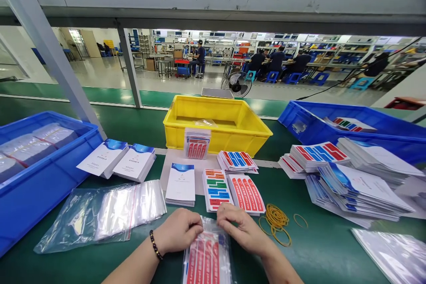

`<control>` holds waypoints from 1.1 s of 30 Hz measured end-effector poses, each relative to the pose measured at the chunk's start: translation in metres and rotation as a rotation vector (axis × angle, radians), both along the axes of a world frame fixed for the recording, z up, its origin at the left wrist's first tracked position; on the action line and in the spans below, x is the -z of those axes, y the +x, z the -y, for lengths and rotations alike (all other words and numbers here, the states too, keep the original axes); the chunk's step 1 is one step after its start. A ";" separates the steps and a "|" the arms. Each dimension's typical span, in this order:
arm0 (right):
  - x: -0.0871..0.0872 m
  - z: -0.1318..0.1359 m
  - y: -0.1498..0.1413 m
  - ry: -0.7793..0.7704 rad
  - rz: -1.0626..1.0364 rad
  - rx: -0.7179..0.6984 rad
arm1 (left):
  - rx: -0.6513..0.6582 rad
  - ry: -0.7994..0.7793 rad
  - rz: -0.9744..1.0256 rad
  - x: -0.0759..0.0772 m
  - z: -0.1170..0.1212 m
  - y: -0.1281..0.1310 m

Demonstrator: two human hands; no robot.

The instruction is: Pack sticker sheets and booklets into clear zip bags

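Both of my hands pinch the top edge of a clear zip bag (207,257) that holds red, white and blue sticker sheets, lying on the green table near the front edge. My left hand (178,230), with a dark bead bracelet on the wrist, grips the bag's upper left corner. Fingers of my right hand (240,227) are closed on the upper right corner. Just beyond my hands lie a white booklet stack (180,183), a coloured sticker stack (215,187) and a red sticker stack (246,193).
A yellow bin (253,135) stands at centre back, with blue bins at left (40,186) and right (316,129). Empty zip bags (106,211) lie left; rubber bands (277,221) lie right. Booklet and sticker piles (353,184) fill the right side. Other people work far behind.
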State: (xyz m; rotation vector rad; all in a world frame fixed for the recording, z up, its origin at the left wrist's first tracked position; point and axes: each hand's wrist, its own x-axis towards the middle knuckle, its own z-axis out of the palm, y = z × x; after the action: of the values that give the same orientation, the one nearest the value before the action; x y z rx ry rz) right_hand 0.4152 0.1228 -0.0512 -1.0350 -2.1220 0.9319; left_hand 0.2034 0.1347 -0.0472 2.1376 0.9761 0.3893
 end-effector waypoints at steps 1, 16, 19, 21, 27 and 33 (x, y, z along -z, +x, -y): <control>0.001 -0.002 -0.004 0.049 -0.016 0.046 | 0.021 -0.025 0.009 0.001 0.001 0.001; 0.023 -0.054 -0.082 0.551 0.425 0.140 | 0.069 -0.216 0.152 0.020 0.009 0.006; 0.014 -0.052 -0.071 0.625 0.284 0.172 | 0.012 -0.308 0.319 0.022 0.009 0.008; 0.005 -0.046 -0.059 0.670 0.216 0.203 | -0.050 -0.477 0.507 0.026 0.008 0.011; -0.021 -0.011 -0.025 0.597 0.176 0.099 | -0.305 -1.135 0.985 0.033 0.004 0.018; -0.033 -0.006 -0.005 0.269 0.226 -0.001 | -0.386 -1.298 1.130 0.022 0.009 0.019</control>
State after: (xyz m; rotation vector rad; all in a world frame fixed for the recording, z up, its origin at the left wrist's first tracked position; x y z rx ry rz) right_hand 0.4097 0.1285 -0.0185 -1.0394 -2.3535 0.5280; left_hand 0.2228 0.1253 -0.0692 0.3759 0.5974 0.7423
